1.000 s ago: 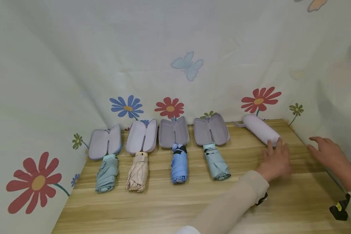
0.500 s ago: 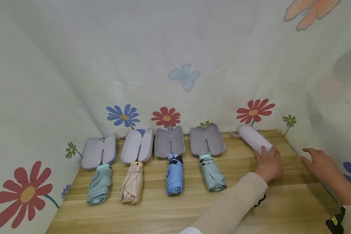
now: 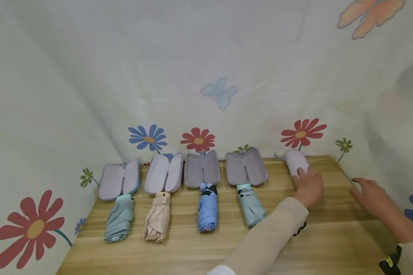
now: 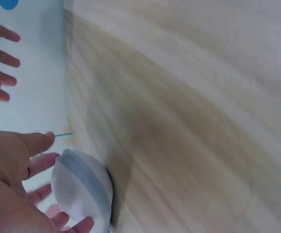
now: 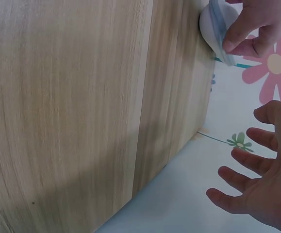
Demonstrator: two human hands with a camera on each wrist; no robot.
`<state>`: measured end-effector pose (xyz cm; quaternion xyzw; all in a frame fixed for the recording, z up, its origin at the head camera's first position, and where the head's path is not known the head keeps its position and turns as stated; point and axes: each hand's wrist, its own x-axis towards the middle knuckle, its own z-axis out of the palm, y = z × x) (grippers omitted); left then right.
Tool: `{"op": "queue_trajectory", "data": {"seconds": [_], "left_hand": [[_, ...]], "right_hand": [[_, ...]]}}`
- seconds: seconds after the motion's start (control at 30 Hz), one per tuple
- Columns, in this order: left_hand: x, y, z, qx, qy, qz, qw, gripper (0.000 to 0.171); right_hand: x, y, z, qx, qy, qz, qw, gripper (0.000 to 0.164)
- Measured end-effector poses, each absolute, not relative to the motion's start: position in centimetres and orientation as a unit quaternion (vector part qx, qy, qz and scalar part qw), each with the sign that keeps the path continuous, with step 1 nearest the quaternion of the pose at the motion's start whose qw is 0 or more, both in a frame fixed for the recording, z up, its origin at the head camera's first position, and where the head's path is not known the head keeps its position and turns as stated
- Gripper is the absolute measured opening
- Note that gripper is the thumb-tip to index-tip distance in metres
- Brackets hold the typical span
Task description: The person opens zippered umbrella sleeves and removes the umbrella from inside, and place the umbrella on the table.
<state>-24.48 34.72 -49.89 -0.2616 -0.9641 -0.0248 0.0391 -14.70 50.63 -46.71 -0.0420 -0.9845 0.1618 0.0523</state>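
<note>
My left hand point(image 3: 309, 188) grips the near end of a closed pale-lilac case point(image 3: 297, 158), at the right of the table's back edge. In the right wrist view, its thumb and fingers are around the end of the case point(image 5: 212, 26), by a grey-blue zip band. The left wrist view has its fingers spread along the rounded case point(image 4: 77, 187). A strap sticks out of the far end. Off to the right, my right hand point(image 3: 371, 194) hovers with relaxed, parted fingers and holds nothing.
Left of the closed case, several opened lilac cases point(image 3: 236, 170) stand in a row against the flowered backdrop point(image 3: 175, 65). Folded umbrellas lie before them: green point(image 3: 119, 219), beige point(image 3: 157, 217), blue point(image 3: 207, 210), and another green one point(image 3: 249, 204), partly behind my left sleeve.
My left hand has come down onto the closed case and taken hold of it. The case's near end has swung left, so it lies straighter. My right hand stays nearly in place.
</note>
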Motion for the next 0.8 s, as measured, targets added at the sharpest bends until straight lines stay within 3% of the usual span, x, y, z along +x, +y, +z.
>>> {"op": "queue_trajectory", "data": {"seconds": [0.17,0.27,0.43,0.6,0.7,0.8], "left_hand": [[-25.3,33.8,-49.1,-0.276,-0.96,-0.033,0.015,0.023],[-25.9,33.4,-48.8,-0.255,-0.966,-0.051,0.004,0.032],[-26.8,33.1,-49.1,-0.208,-0.975,-0.072,0.001,0.065],[-27.6,32.5,-50.3,-0.201,-0.971,-0.115,-0.067,0.095],[-27.8,32.3,-50.8,-0.211,-0.964,-0.126,-0.1,0.097],[-27.5,32.1,-50.5,-0.225,-0.966,-0.088,-0.095,0.094]], "right_hand": [[-15.2,50.3,-46.6,-0.032,-0.984,0.164,0.061,0.049],[-15.5,49.9,-46.7,-0.031,-0.982,0.176,0.055,0.051],[-15.6,49.2,-47.3,-0.048,-0.978,0.198,0.038,0.055],[-16.3,48.3,-48.0,-0.05,-0.975,0.215,0.028,0.059],[-16.7,47.9,-48.2,-0.053,-0.975,0.213,0.029,0.06],[-17.1,47.7,-48.0,-0.056,-0.976,0.205,0.036,0.057]]}}
